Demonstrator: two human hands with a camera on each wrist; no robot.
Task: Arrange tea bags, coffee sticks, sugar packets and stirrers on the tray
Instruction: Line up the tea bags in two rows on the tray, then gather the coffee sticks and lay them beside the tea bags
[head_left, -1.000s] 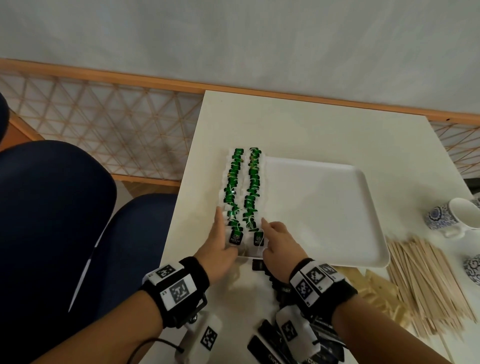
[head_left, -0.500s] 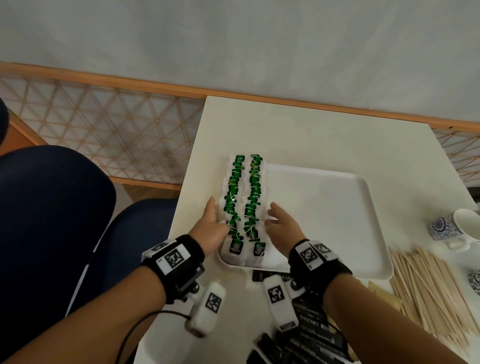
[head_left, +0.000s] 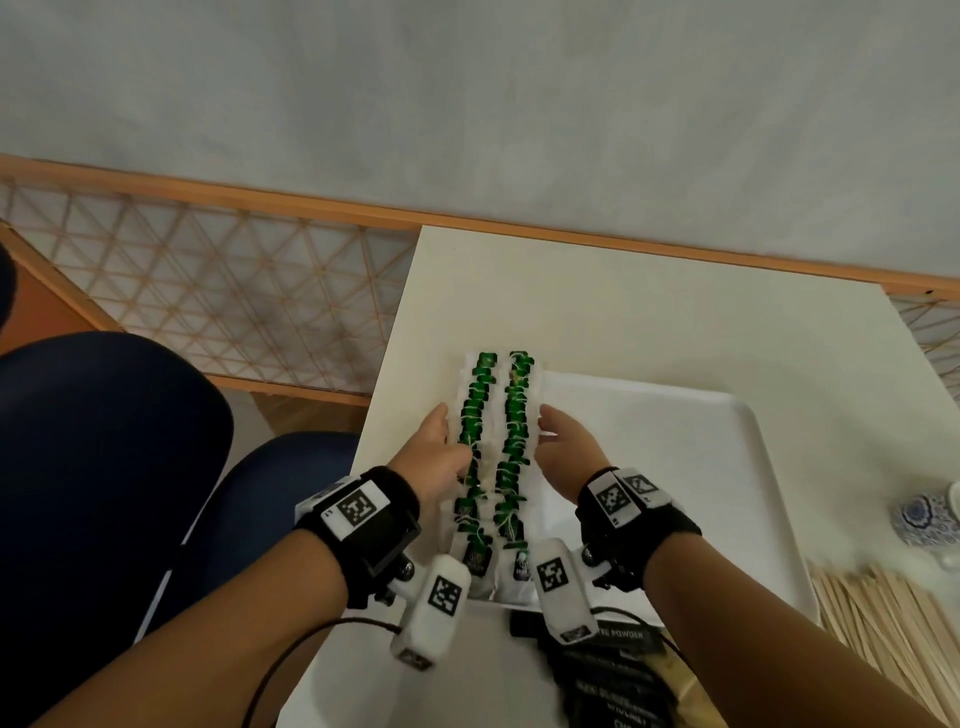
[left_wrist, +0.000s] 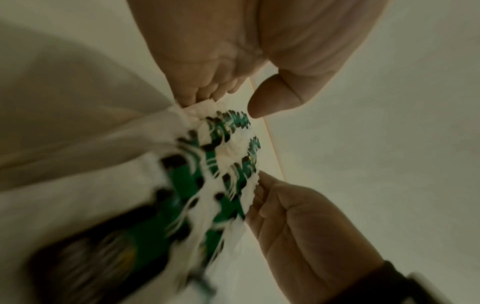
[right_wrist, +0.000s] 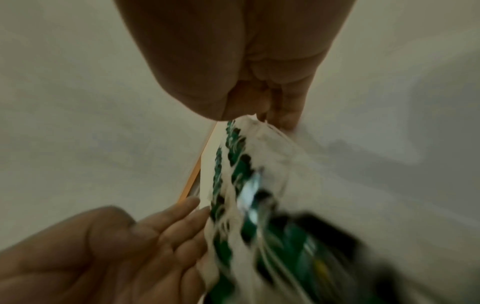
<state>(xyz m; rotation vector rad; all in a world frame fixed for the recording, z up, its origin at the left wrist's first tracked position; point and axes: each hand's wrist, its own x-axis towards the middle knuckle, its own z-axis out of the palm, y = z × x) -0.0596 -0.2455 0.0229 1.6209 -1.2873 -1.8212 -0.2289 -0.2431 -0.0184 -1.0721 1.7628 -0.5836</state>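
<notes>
Flanking tea bags (head_left: 496, 441), both hands

You are seated at a small white counter (head_left: 597, 312) in what looks like a café or tea corner, though a home nook fits too. Its far edge meets a plain pale wall (head_left: 467, 104) behind a wooden lattice railing (head_left: 208, 291). Dark blue padded chairs (head_left: 104, 467) stand off its left edge, and a patterned cup (head_left: 924, 525) sits near its right edge.
</notes>
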